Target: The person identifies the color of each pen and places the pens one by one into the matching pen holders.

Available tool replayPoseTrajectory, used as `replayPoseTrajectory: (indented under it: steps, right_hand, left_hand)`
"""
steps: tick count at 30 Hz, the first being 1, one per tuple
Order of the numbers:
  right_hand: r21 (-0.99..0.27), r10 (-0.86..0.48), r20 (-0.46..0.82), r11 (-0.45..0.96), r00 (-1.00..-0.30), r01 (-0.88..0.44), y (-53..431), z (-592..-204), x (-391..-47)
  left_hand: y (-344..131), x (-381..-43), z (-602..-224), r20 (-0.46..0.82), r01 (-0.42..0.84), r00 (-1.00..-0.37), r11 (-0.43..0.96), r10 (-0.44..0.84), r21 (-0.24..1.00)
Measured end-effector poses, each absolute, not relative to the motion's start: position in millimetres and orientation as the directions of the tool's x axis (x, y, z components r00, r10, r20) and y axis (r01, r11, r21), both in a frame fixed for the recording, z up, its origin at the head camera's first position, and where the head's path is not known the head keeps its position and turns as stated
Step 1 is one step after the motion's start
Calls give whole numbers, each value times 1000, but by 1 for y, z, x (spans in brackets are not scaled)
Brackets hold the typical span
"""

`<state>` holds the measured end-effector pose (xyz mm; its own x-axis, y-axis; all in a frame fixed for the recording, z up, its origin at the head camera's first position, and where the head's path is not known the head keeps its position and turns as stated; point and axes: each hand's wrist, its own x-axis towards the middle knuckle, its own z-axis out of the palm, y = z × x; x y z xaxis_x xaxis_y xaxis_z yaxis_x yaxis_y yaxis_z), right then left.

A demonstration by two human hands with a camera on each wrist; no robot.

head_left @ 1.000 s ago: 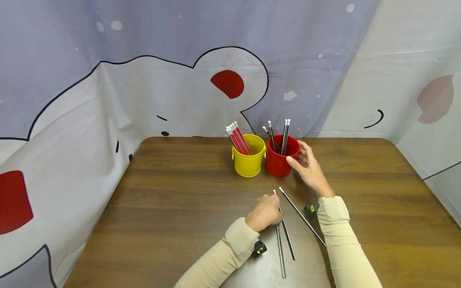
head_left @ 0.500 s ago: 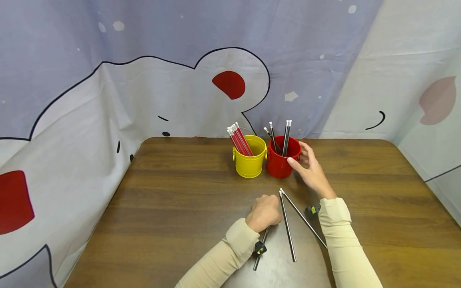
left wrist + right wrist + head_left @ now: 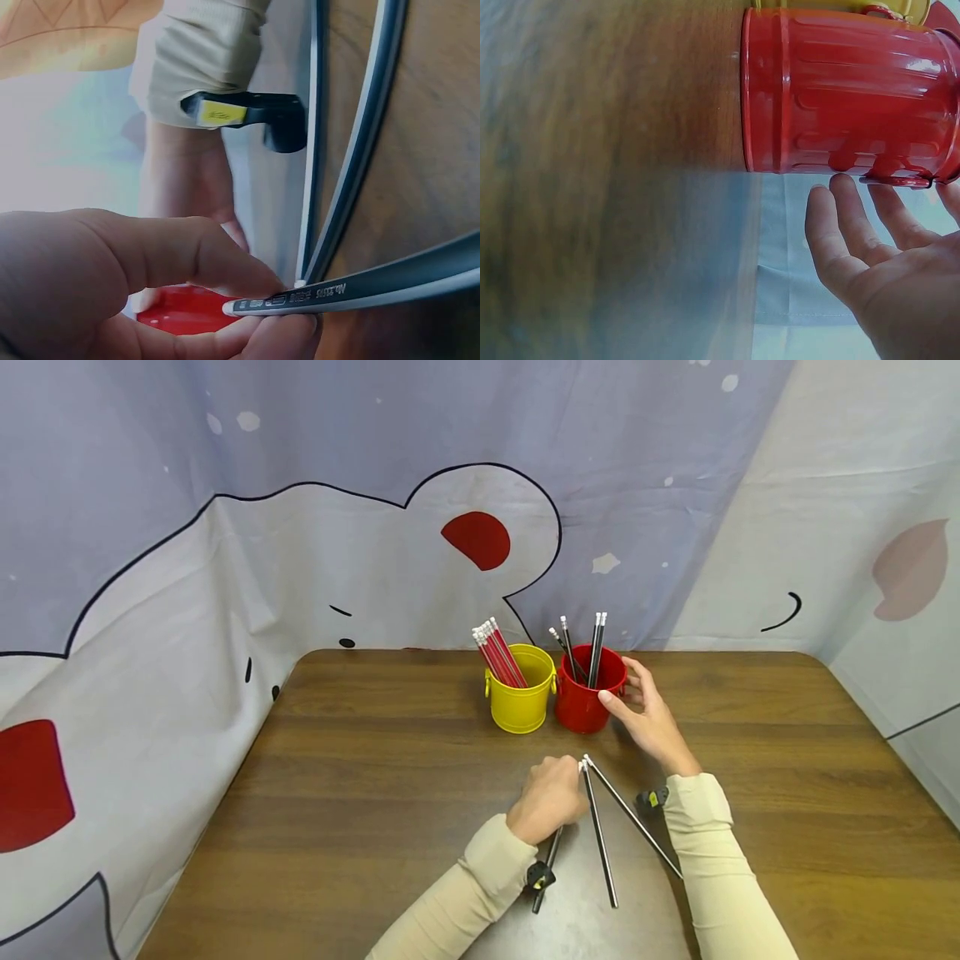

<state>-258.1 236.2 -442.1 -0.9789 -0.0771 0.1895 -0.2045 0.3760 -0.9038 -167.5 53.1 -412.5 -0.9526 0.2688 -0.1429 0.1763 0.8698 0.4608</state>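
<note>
My left hand [image 3: 551,797] is low over the table, with thumb and fingers pinching a black pencil [image 3: 367,291] close to its white-tipped end. Most of that pencil slants back toward me under the hand. Just to its right lie two loose pencils, a steeper one [image 3: 601,839] and a slanted one [image 3: 636,820], their white ends nearly meeting. Beyond them stands a red bucket [image 3: 581,710] with several black pencils [image 3: 597,647] leaning in it. My right hand [image 3: 652,727] is at the bucket's right side, fingers extended and fingertips at its wall.
A yellow bucket [image 3: 517,710] stands left of the red one, holding several red pencils [image 3: 498,653]. Both are near the back edge of the wooden table [image 3: 360,777]. A printed cloth [image 3: 315,568] hangs behind.
The pencil in my left hand has swung, its near end moving left, away from the two loose pencils. The left hand has shifted slightly forward lately. My right hand stays at the red bucket.
</note>
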Motion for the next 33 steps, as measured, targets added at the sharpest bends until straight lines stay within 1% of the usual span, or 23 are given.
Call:
replayPoseTrajectory:
  steps: [4,11,15,21,30,33]
  right_hand:
    - [-904,-73,187,377,-980,-201,236,-442,-258]
    - [-903,-69,186,382,-980,-198,236,-443,-258]
    - [-906,-80,184,372,-980,-201,232,-436,-253]
    - [-908,-86,187,367,-979,-205,224,-418,-242]
    - [-908,-85,181,368,-980,-200,224,-418,-241]
    - [-908,-87,185,367,-979,-204,223,-417,-241]
  left_hand:
    - [49,-168,-405,-116,164,-957,825,266,541]
    - [43,-169,-391,-29,161,-975,788,221,595]
    - [40,-168,-383,52,207,-973,739,227,641]
    - [38,-165,-378,249,333,-942,714,225,616]
    - [43,-167,-380,404,419,-896,649,183,636]
    - [44,-169,-382,472,454,-868,636,156,624]
